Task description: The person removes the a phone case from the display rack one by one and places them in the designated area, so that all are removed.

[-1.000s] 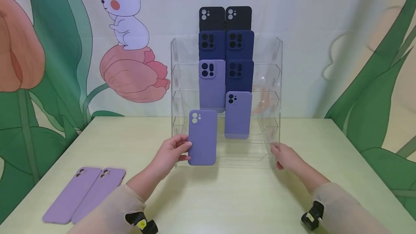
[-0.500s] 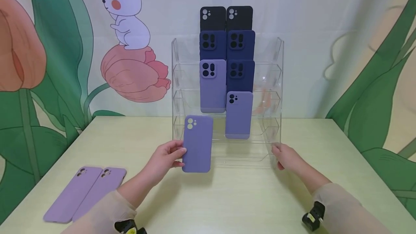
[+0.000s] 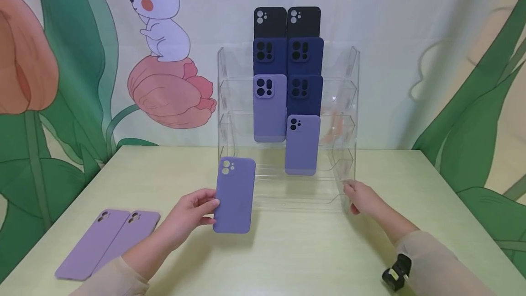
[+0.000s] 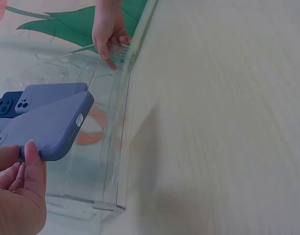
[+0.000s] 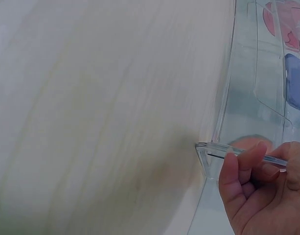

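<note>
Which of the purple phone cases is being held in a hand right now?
The blue-purple case in front of the clear rack, gripped by the left hand. The others sit in the rack or lie flat on the table.

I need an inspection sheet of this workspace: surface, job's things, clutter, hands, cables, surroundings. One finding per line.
Surface: pale wooden table, bare in front.
Job's things: purple phone case held upright beside the clear acrylic rack; the rack holds seven cases in black, navy and purple.
Clutter: two lilac cases lying flat at the table's left.
Hands: left hand grips the purple phone case by its edge; right hand holds the rack's lower right front corner.
Cables: nothing seen.
Surroundings: cartoon backdrop with rabbit, tulips, leaves.
</note>
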### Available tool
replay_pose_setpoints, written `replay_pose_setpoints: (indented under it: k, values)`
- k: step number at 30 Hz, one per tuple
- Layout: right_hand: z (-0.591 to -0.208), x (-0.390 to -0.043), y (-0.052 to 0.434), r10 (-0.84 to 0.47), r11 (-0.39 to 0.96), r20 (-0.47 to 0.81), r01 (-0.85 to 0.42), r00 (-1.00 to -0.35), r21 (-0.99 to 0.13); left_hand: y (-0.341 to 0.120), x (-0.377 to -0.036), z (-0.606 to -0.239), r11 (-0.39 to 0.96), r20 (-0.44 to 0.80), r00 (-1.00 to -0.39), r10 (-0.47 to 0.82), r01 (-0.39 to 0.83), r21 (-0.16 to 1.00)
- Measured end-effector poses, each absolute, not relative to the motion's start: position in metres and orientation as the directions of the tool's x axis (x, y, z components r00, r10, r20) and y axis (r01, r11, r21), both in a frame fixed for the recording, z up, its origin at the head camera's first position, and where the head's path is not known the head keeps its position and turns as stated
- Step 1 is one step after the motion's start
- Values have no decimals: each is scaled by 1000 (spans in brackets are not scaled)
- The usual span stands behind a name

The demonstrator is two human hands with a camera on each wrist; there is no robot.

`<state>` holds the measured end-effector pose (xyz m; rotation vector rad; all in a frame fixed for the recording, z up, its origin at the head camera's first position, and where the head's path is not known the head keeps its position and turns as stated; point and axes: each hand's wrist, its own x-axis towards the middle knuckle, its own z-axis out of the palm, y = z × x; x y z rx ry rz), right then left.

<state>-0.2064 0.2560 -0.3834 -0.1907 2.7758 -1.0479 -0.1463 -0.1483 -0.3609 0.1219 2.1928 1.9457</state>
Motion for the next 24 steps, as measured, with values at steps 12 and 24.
replay_pose_setpoints:
  k: [12,24]
  values:
    - [-382,-206,259,-176,740,-119,-52,-977,-670,-166,-131,-365,134,-143,-975,172,-121,984]
    - [-384,-208,258,-171,737,-120,-46,-978,-674,-189,-114,-368,157,-166,-959,228,-132,979]
